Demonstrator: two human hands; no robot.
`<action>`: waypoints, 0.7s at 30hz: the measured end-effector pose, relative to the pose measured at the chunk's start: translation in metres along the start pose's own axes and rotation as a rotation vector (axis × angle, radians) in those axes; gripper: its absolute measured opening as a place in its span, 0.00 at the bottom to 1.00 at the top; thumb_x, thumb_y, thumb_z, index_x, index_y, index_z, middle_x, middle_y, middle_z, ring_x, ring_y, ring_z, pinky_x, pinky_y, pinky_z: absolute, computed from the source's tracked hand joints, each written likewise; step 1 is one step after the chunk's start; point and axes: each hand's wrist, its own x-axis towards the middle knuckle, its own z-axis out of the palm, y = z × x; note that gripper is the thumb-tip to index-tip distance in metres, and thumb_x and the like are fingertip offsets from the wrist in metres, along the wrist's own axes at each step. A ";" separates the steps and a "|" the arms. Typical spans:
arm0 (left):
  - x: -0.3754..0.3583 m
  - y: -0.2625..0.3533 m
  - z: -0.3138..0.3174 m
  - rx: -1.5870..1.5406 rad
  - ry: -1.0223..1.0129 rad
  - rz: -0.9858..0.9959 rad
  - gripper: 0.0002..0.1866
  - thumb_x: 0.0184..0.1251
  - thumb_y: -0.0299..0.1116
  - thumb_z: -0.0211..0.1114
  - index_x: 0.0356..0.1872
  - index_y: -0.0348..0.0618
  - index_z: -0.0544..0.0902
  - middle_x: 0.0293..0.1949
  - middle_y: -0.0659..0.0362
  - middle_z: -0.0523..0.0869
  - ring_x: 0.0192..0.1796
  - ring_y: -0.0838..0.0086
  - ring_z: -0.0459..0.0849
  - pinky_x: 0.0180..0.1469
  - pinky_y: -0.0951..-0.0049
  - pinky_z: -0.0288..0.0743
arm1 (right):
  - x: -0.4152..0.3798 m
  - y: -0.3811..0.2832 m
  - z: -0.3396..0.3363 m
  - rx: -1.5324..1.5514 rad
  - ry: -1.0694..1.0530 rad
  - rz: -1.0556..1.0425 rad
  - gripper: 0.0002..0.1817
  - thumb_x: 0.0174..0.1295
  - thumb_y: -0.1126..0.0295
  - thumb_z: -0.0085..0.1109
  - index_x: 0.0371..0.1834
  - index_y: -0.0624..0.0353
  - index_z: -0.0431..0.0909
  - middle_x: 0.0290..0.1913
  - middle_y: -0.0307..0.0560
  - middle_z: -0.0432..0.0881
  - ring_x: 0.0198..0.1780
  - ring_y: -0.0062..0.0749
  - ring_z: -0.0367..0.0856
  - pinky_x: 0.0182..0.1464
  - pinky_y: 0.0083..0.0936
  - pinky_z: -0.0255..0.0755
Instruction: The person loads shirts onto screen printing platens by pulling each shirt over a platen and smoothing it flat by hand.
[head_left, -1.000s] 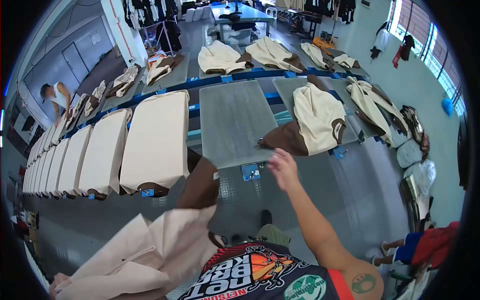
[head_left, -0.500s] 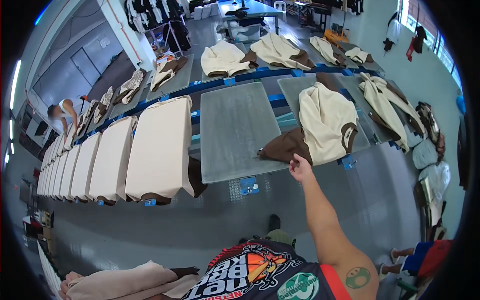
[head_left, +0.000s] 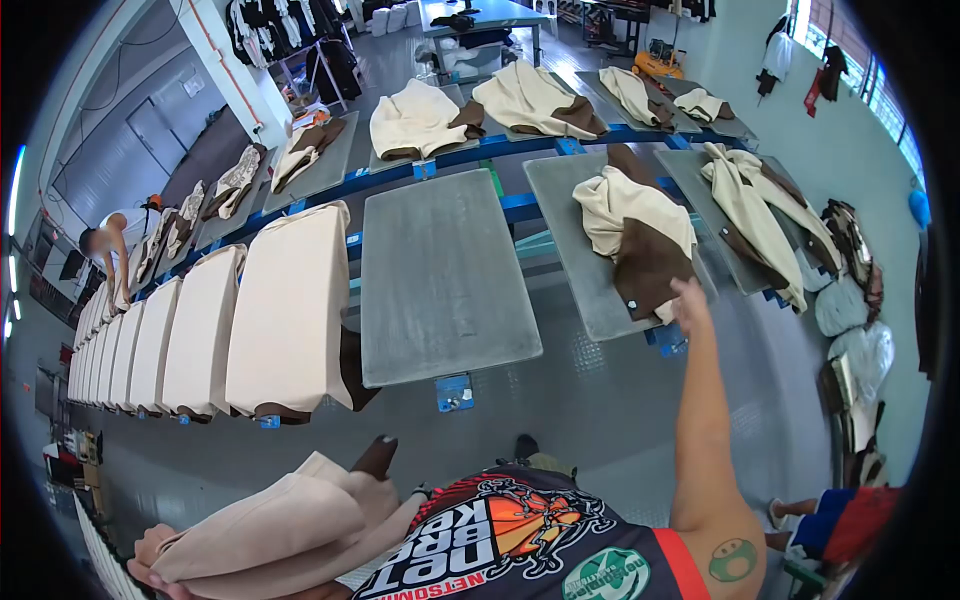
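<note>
A cream and brown sweatshirt [head_left: 645, 235] lies bunched on a grey board [head_left: 562, 255] at the right, its brown part folded over the cream cloth. My right hand [head_left: 690, 305] is at the sweatshirt's near right edge, fingers stretched out and slightly blurred. Low on the left, my left hand [head_left: 150, 555] grips a beige garment [head_left: 270, 530] that lies along my forearm, a brown cuff [head_left: 376, 457] sticking out of it. Between these stands a bare grey board [head_left: 450, 280].
Beige garments [head_left: 285, 310] stretched over boards run away to the left. Behind a blue rail, more cream and brown sweatshirts [head_left: 420, 118] lie on boards. A person [head_left: 118, 245] leans over the far left boards. Someone in red and blue [head_left: 845, 520] is at lower right.
The brown part of the sweatshirt, which overlapped the bare board, now lies folded back over its own board. My right hand has moved right; my left hand and its garment have risen into view.
</note>
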 end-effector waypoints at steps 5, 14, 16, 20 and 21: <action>0.043 -0.006 0.086 0.689 -0.346 -0.071 0.23 0.34 0.44 0.83 0.28 0.46 0.79 0.17 0.62 0.75 0.17 0.75 0.68 0.22 0.75 0.59 | -0.097 0.001 0.049 -0.213 0.165 -0.460 0.10 0.60 0.72 0.63 0.43 0.64 0.79 0.36 0.42 0.82 0.41 0.21 0.78 0.47 0.18 0.70; 0.065 -0.064 0.158 0.645 -0.657 -0.563 0.16 0.42 0.32 0.79 0.32 0.39 0.83 0.21 0.55 0.83 0.20 0.66 0.82 0.23 0.75 0.71 | -0.410 -0.024 0.221 -0.168 -1.381 -0.737 0.26 0.48 0.68 0.74 0.52 0.61 0.78 0.57 0.52 0.78 0.60 0.39 0.75 0.62 0.30 0.67; 0.061 -0.061 0.150 0.643 -0.654 -0.554 0.16 0.43 0.31 0.79 0.33 0.39 0.83 0.22 0.55 0.83 0.21 0.66 0.82 0.24 0.75 0.73 | -0.430 -0.027 0.238 -0.253 -1.565 -0.559 0.25 0.46 0.67 0.75 0.49 0.61 0.79 0.51 0.51 0.81 0.53 0.38 0.79 0.57 0.27 0.70; 0.041 -0.051 0.110 0.698 -0.602 -0.603 0.18 0.43 0.30 0.79 0.36 0.38 0.84 0.23 0.54 0.84 0.22 0.67 0.83 0.26 0.76 0.75 | -0.434 -0.034 0.250 -0.441 -1.523 -0.739 0.14 0.46 0.73 0.68 0.39 0.59 0.81 0.32 0.45 0.80 0.38 0.39 0.79 0.43 0.31 0.72; 0.034 -0.048 0.098 0.698 -0.589 -0.618 0.18 0.43 0.30 0.79 0.36 0.38 0.84 0.23 0.54 0.84 0.22 0.67 0.83 0.26 0.76 0.75 | -0.434 -0.040 0.251 -0.448 -1.540 -0.731 0.14 0.46 0.73 0.68 0.39 0.59 0.81 0.32 0.45 0.80 0.38 0.39 0.79 0.43 0.31 0.72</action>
